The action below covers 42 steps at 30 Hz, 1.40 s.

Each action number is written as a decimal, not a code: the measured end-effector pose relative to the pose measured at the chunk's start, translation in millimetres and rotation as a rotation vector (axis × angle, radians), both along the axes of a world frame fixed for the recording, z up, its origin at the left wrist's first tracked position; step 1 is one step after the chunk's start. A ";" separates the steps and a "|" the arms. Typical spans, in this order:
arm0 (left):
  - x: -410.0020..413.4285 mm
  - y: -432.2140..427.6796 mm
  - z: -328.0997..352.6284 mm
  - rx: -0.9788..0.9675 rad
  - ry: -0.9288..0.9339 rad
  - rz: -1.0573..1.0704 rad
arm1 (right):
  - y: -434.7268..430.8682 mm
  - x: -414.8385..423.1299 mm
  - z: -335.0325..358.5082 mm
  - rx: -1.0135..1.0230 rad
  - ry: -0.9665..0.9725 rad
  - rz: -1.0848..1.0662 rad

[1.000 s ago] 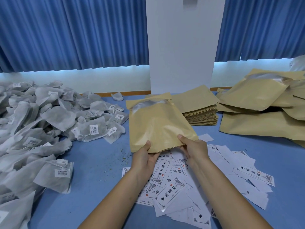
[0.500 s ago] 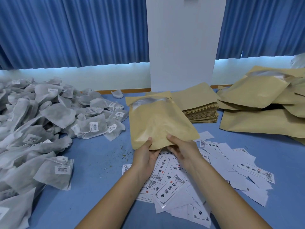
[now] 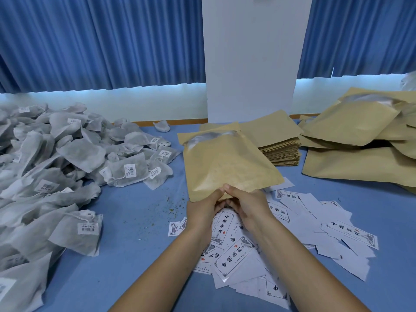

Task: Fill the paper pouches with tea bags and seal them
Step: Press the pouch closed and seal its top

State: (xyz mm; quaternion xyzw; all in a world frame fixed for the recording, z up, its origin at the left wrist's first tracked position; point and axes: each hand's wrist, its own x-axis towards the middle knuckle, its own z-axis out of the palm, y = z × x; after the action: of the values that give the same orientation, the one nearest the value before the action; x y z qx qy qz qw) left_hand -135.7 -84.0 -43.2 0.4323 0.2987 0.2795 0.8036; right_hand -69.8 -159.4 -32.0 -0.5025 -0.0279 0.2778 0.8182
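A bulging brown paper pouch (image 3: pixel 227 164) with a clear window near its top is held above the blue table, its mouth pointing away from me. My left hand (image 3: pixel 202 209) and my right hand (image 3: pixel 246 204) pinch its near bottom edge side by side, thumbs on top and almost touching. A big heap of grey-white tea bags (image 3: pixel 51 167) with barcode tags covers the left of the table. A flat stack of empty pouches (image 3: pixel 276 145) lies just behind the held pouch.
Filled brown pouches (image 3: pixel 360 143) are piled at the right. Printed paper labels (image 3: pixel 299 235) lie scattered under and right of my hands. Tea crumbs (image 3: pixel 171 208) dot the table (image 3: pixel 135 255). A white pillar (image 3: pixel 252 59) and blue curtains stand behind.
My right hand has slid left along the pouch's bottom edge until it meets my left hand. The pouch has stayed in much the same place.
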 end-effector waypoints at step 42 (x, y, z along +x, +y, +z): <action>104.5 -163.8 93.5 0.458 -0.232 -0.640 | -253.1 74.4 75.3 -0.080 -0.123 -0.522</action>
State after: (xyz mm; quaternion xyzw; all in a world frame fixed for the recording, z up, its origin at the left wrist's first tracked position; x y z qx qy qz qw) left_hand -31.3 -247.8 50.3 0.6368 -0.0133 0.1215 0.7613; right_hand 4.6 -412.5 43.3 -0.5405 0.0639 0.0272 0.8385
